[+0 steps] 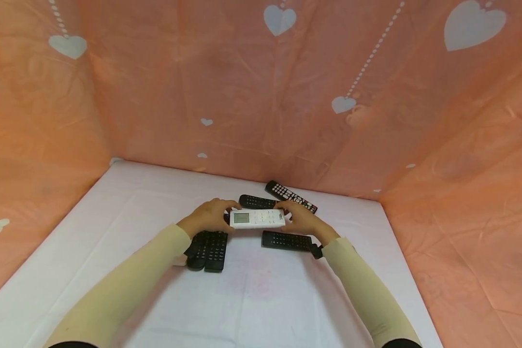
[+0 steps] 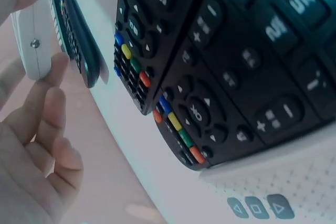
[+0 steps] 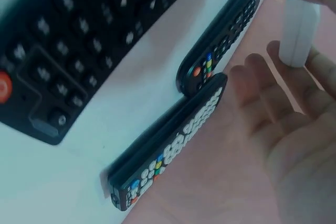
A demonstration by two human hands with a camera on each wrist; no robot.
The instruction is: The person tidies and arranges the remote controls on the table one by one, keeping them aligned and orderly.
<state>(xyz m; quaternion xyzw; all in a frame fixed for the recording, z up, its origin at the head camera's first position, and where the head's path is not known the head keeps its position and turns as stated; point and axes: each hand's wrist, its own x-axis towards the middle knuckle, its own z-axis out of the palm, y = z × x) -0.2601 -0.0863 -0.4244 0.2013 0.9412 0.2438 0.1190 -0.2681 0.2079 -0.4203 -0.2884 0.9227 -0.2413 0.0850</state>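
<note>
A white air-conditioner remote (image 1: 261, 219) with a small grey display is held level above the table, one end in each hand. My left hand (image 1: 210, 216) pinches its display end; the left wrist view shows the end of the white remote (image 2: 35, 43) between thumb and fingers. My right hand (image 1: 303, 221) pinches the other end, and in the right wrist view the white remote (image 3: 298, 32) sits between thumb and fingertips. Below the left hand lie two black remotes side by side, one of them the right-hand black remote (image 1: 216, 252). Another black remote (image 1: 285, 240) lies below the right hand.
Behind the hands lie a black remote (image 1: 257, 201) and a longer black remote with pale buttons (image 1: 282, 192). A white dotted device (image 2: 283, 177) with small grey buttons lies beside the left-hand remotes. Orange cloth with hearts (image 1: 243, 96) walls the white table (image 1: 243, 309).
</note>
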